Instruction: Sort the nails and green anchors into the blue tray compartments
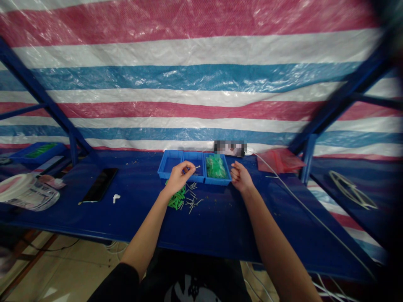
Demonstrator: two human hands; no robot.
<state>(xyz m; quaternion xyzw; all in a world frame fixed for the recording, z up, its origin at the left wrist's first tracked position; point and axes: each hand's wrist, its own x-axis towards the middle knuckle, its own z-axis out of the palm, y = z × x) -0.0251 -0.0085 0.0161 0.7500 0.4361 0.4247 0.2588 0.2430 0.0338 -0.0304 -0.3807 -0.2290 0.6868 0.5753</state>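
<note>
Left hand [178, 178]: fingers pinched closed on a steel screw [197, 167], over the blue compartment tray [170, 163] front edge.
Right hand [241, 177]: curled shut beside tray; contents hidden.
Loose parts: green plastic wall anchors [176, 198], steel screws [192, 198], in front of tray.

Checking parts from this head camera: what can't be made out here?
Head view:
- Left hand: its fingers hide most of the held screw.
- Right hand: closed fingers hide anything inside.
- Object behind bins: pixelated.
- Green pieces in bag: too small to count.
</note>
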